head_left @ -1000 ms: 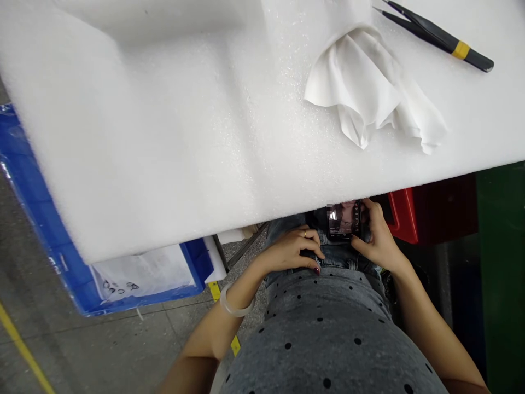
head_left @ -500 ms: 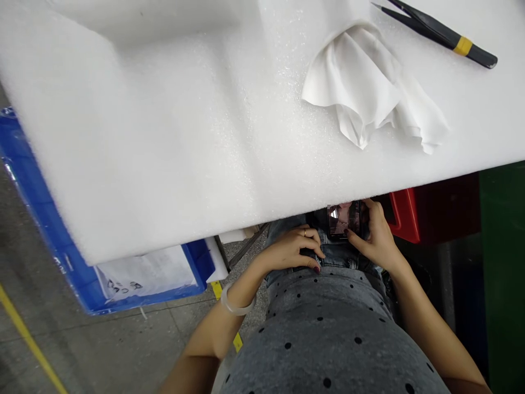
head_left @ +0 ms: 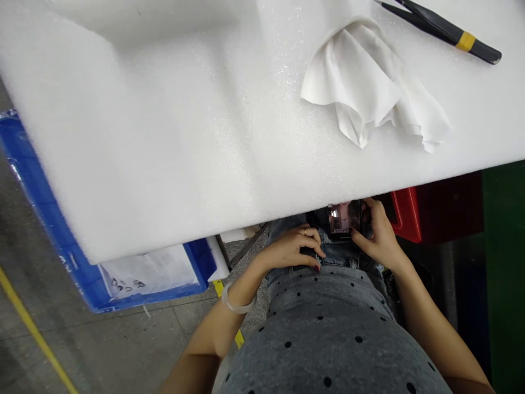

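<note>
My right hand [head_left: 379, 238] grips a lit phone [head_left: 344, 219] just under the near edge of the table, low on my lap, with the thumb on its lower edge. My left hand [head_left: 293, 249] rests on my jeans beside it, fingers curled loosely against the fabric, a ring on one finger and a pale bangle on the wrist; I see nothing in it. Above both hands lies a thick white foam sheet [head_left: 164, 137] that covers the table. On the foam sit a crumpled white cloth [head_left: 369, 87] and black tweezers with a yellow band [head_left: 447, 30].
A blue bin [head_left: 61, 246] with a white paper inside stands under the table at the left. A red crate [head_left: 430, 208] sits under the table at the right, next to a green surface [head_left: 504, 262]. Yellow floor lines cross the grey concrete.
My right thumb has shifted slightly on the phone and the screen picture has changed. The view has drifted a little; my left hand has stayed put.
</note>
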### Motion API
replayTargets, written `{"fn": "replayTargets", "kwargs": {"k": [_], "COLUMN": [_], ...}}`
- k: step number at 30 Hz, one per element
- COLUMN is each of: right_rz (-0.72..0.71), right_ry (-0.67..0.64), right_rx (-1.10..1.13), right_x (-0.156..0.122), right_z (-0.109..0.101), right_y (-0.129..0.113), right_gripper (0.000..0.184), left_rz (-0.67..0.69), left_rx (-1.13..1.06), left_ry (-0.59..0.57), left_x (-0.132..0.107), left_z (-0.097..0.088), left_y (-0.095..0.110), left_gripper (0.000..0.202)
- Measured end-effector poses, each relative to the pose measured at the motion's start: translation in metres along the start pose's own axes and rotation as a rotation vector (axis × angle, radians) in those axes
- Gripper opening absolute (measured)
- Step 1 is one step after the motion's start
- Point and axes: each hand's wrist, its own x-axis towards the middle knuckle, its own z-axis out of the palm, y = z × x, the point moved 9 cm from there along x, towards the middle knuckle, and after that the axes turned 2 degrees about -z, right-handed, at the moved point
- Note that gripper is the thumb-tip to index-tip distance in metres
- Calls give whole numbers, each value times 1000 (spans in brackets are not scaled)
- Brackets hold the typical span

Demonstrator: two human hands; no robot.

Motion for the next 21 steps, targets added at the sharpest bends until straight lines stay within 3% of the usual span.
{"fn": "replayTargets", "kwargs": {"k": [21], "right_rz": [3], "right_ry": [9], "right_rx": [29], "right_x": [-1], "right_z": [-3], "right_y": [2], "right_gripper": [66], "left_rz": [-3], "left_rx": [-31], "left_ry": [16], "left_x": [0], "left_z": [2], "left_y": [2], "left_gripper": [33]}}
